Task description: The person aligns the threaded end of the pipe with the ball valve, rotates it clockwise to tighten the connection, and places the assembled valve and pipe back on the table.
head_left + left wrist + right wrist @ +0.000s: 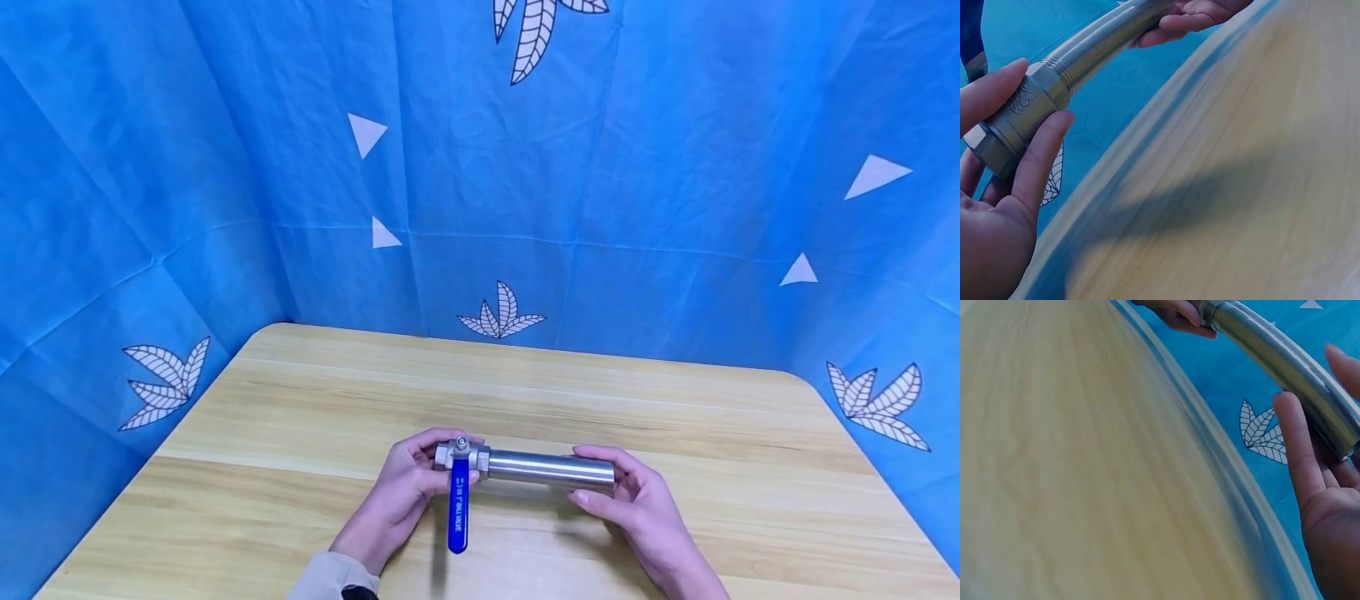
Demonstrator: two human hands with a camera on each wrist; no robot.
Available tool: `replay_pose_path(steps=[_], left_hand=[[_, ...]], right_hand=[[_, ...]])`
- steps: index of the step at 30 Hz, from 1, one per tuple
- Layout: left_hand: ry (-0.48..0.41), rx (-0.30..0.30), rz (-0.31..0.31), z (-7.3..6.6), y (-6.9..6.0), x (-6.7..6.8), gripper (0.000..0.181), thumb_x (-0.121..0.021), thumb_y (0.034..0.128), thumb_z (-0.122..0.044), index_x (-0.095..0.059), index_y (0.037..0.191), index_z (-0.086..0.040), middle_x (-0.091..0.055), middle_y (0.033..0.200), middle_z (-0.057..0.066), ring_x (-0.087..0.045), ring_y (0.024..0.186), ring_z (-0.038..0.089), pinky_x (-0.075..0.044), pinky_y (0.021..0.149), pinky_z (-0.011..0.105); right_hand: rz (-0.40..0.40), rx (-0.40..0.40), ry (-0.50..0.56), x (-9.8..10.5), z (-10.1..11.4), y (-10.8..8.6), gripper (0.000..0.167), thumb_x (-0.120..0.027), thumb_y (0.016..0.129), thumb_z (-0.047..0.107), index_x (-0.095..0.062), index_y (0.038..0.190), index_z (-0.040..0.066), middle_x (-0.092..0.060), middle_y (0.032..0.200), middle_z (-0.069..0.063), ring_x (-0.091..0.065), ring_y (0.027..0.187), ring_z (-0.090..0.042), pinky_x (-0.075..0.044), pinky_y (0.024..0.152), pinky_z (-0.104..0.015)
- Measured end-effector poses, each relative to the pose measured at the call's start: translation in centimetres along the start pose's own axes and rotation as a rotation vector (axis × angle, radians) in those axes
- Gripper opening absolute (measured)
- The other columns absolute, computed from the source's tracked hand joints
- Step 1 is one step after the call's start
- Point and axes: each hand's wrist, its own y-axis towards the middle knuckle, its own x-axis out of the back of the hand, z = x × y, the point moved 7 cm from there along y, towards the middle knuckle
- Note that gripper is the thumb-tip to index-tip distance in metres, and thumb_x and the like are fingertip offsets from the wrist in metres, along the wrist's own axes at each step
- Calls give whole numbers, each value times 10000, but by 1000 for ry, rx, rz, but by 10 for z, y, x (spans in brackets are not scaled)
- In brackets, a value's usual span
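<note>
A steel ball valve (480,461) (1019,112) with a blue lever (459,508) is joined to a straight metal pipe (551,468) (1100,44) (1285,362), held level above the table. The left hand (408,483) (1000,237) grips the valve body, fingers behind and thumb in front; the lever points toward the wearer. Around the pipe's right end, the right hand (637,508) (1335,519) has its fingers and thumb on either side, with the pipe's end lying over the curled lower fingers in the right wrist view.
The wooden table (315,400) spreads beneath both hands, with shadows of the hands and lever on it. Blue cloth (480,167) with white leaf and triangle prints hangs behind and at both sides.
</note>
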Motion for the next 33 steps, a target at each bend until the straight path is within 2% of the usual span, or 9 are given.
replay_pose_path(steps=[4, 10, 15, 20, 27, 33], left_hand=[[0, -4, 6, 0, 0, 0, 553, -872, 746, 56, -736, 1270, -53, -784, 1304, 72, -680, 1250, 255, -539, 1082, 371], [-2, -13, 31, -1, 0, -1, 552, -870, 732, 67, -739, 1254, -58, -795, 1275, 68, -693, 1224, 257, -547, 1068, 378], [-4, -11, 33, 0, 0, -1, 541, -871, 736, 65, -744, 1245, -67, -797, 1271, 62, -690, 1230, 254, -542, 1070, 373], [7, -4, 32, 0, 0, -1, 553, -876, 735, 53, -736, 1259, -54, -793, 1276, 72, -685, 1228, 256, -530, 1071, 372], [6, -2, 24, -1, -1, -1, 530, -869, 732, 68, -744, 1229, -69, -798, 1265, 72, -691, 1211, 250, -530, 1062, 374], [-5, -5, 36, -1, 0, -2, 520, -862, 730, 81, -755, 1209, -89, -798, 1267, 66, -689, 1214, 248, -533, 1062, 375]], right_hand=[[26, 32, -21, -1, 1, 0, 558, -804, 853, -89, -625, 1381, -63, -770, 1220, 23, -738, 1082, -90, -638, 933, -246], [9, 90, -109, -2, 7, -1, 530, -858, 797, -76, -668, 1292, -62, -766, 1185, 0, -723, 1036, -107, -622, 903, -227], [-2, 107, -118, -3, 11, -2, 516, -861, 790, -82, -685, 1274, -73, -772, 1175, -2, -725, 1026, -108, -628, 895, -230], [-65, 65, -138, 0, 10, -2, 503, -885, 773, -60, -718, 1248, -75, -808, 1126, 11, -746, 977, -93, -637, 864, -229], [-142, -29, -192, 4, 5, -2, 453, -872, 834, 14, -734, 1262, -45, -819, 1029, 12, -734, 890, -82, -634, 779, -232], [-122, -44, -154, 0, 3, -3, 404, -809, 912, 32, -695, 1277, -98, -807, 976, -35, -786, 837, -171, -675, 799, -296]])
